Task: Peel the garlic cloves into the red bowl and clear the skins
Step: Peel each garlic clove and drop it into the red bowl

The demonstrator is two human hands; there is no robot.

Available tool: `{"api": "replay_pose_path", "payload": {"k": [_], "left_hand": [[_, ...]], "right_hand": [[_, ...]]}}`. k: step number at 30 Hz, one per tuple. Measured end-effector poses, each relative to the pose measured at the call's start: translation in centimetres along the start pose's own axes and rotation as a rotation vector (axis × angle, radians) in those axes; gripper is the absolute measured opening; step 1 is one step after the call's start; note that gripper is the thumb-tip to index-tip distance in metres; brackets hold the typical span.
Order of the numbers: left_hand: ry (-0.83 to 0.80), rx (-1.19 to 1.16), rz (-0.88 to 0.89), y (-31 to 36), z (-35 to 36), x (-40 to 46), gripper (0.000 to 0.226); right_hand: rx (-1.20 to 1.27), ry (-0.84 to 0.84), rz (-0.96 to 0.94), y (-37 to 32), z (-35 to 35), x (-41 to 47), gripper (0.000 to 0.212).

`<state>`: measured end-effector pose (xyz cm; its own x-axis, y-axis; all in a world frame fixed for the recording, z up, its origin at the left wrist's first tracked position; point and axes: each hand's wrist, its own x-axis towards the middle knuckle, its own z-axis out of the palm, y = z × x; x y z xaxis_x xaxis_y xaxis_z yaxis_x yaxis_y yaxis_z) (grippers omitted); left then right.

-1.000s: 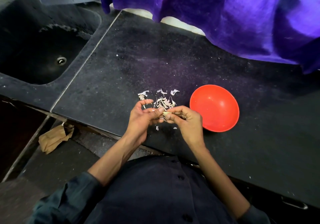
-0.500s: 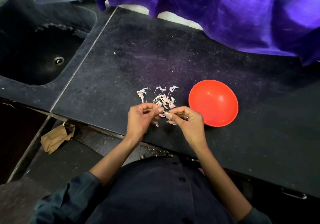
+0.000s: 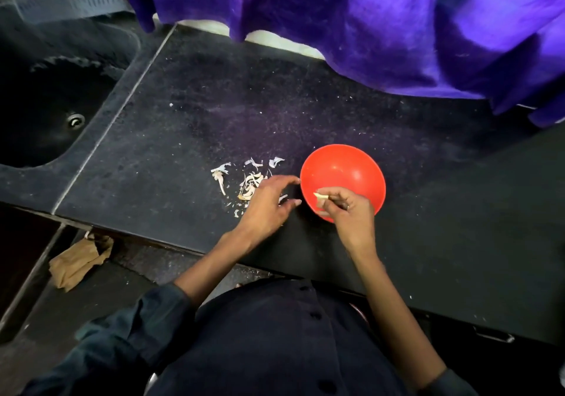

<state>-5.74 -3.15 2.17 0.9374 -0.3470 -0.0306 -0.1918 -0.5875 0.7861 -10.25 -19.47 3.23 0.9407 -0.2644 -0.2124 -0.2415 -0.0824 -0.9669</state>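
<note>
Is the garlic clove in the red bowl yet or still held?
Still held: the right hand pinches the garlic clove at its fingertips, over the red bowl, whose visible inside looks bare.

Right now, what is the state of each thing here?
Right hand: pinches the clove over the bowl.
Left hand: open, over the skins.
Bowl: upright, no cloves visible inside.
Skins: scattered on the counter, left of the bowl.
</note>
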Motion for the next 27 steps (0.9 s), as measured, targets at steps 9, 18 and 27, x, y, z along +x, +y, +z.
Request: {"api": "replay_pose_path", "payload": {"k": [9, 18, 27], "left_hand": [[0.081, 0.053, -0.082, 0.4, 0.6, 1.0, 0.031], [0.253, -0.043, -0.281, -0.6, -0.9, -2.4, 0.020], [0.381, -0.079, -0.472, -3.2, -1.3, -6.2, 0.026]], "right_hand": [[-0.116, 0.012, -0.052, -0.1, -2.7, 2.1, 0.048], [-0.105, -0.204, -0.009, 0.5, -2.1, 0.5, 0.033], [-0.570, -0.542, -0.174, 3.2, 3.9, -0.6, 0.028]]}}
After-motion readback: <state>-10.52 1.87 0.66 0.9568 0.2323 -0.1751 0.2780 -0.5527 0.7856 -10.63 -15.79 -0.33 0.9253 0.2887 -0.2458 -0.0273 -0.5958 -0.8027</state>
